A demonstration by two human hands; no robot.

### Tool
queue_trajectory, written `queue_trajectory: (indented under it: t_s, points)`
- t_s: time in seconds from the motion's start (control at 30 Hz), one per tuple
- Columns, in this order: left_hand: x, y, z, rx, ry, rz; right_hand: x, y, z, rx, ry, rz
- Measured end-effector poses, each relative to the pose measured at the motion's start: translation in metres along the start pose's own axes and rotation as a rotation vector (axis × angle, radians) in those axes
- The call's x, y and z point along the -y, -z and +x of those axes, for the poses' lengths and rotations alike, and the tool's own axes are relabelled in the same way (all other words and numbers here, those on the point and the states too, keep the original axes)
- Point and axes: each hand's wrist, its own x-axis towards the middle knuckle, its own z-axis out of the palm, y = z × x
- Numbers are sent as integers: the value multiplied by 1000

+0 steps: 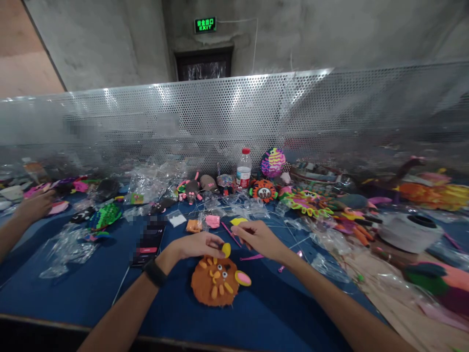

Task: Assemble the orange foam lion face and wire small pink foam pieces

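My left hand [201, 246], with a dark band at the wrist, pinches a small yellow clay piece [226, 250] at the top edge of a brown clay animal face [216, 293]. The face lies flat, with two googly eyes, orange strips and one yellow-and-pink ear [243, 278] on its right side. My right hand [258, 238] is to the right of my left, its fingers curled into a pinch. A yellow clay lump [239, 221] shows just behind those fingers; whether they grip it I cannot tell. Pink tool [252, 257] lies below the right hand.
Orange [194, 226] and pink clay packets [212, 221] lie beyond my hands. A phone [149, 243] is left. Clay animals, plastic wrappers and a red-capped bottle [244, 168] line the perforated metal divider [220, 112]. Another person's hand [36, 205] works at far left.
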Motion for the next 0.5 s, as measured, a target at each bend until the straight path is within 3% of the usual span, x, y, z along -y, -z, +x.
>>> queue_trajectory:
  t_s: [0.17,0.5]
  points:
    - [0,0,0,-26,-8,20,-4,-3,2,-56,21,107]
    - [2,0,1,-11,-5,-27,1,-1,0,-27,41,84]
